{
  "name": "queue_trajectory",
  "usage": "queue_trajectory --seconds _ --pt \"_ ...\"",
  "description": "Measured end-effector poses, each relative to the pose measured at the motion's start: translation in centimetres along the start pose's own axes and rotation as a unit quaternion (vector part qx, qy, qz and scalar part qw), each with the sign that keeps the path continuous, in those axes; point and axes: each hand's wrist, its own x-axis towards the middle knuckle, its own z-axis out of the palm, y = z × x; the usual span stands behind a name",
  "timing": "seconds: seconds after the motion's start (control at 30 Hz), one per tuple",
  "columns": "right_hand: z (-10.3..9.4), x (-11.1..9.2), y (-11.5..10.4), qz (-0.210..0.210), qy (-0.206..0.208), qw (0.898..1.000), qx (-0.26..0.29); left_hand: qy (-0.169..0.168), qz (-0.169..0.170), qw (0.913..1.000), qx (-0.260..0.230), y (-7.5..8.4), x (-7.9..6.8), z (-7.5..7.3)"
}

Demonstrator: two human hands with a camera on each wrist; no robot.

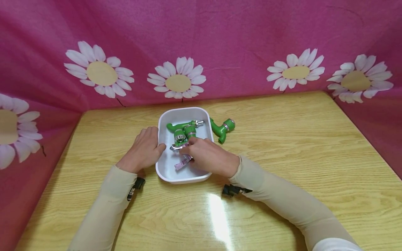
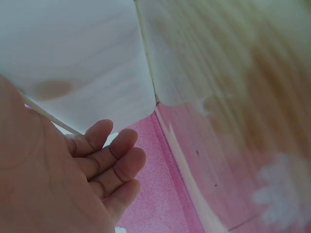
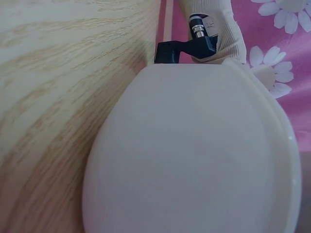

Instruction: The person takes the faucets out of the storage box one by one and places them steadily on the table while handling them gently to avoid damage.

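Here: white tub point(image 1: 183, 180) on wood-grain table point(image 1: 292, 146), pink daisy cloth point(image 1: 232, 45) behind.

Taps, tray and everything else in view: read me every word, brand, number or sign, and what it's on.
No readable text in any view.
Taps: none legible.
Tray: none legible.
Marks by the black wrist mount: too small and blurred to read.

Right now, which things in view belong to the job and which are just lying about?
Job, as it looks:
white tub, left hand at its rim
green taps inside it
shiny metal piece at the right hand
green tap beside the tub, probably

Just around:
wooden table
flowered pink cloth
black wrist gear
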Motion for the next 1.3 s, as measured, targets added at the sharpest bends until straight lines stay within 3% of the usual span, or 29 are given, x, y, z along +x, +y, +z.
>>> queue_trajectory --seconds 0.33,1.3 --pt "-0.2 -0.4 -0.1 -0.019 0.022 0.999 -0.018 0.002 0.001 1.0000 -0.001 0.1 0.0 0.0" --pt "-2.0 -0.9 -0.1 -0.016 0.022 0.999 -0.021 0.003 0.001 1.0000 -0.004 -0.1 -0.1 0.0"
